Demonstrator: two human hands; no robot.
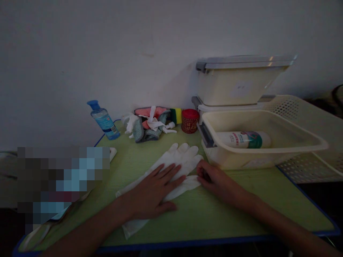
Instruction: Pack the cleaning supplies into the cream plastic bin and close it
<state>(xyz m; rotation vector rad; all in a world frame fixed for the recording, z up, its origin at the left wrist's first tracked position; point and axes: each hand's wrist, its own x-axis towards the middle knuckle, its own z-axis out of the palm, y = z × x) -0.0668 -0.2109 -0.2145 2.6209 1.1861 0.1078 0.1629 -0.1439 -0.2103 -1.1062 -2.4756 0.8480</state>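
A white glove (184,151) lies on the green tabletop (230,210), its fingers pointing away and its cuff towards me. My left hand (154,191) rests flat across it, palm down with the fingers spread. At the glove's thumb, my right hand (213,178) has its fingers curled in a pinch on the thumb's tip. The exact grip of those fingertips is partly hidden. Whether a second glove lies underneath, I cannot tell.
Right of the glove stands a cream bin (225,157) with a white bottle (241,139) lying inside. Stacked lidded boxes (227,85) rise behind it. Along the wall are a blue bottle (105,123), bunched cloths (147,130), a sponge (176,116) and a red container (190,121).
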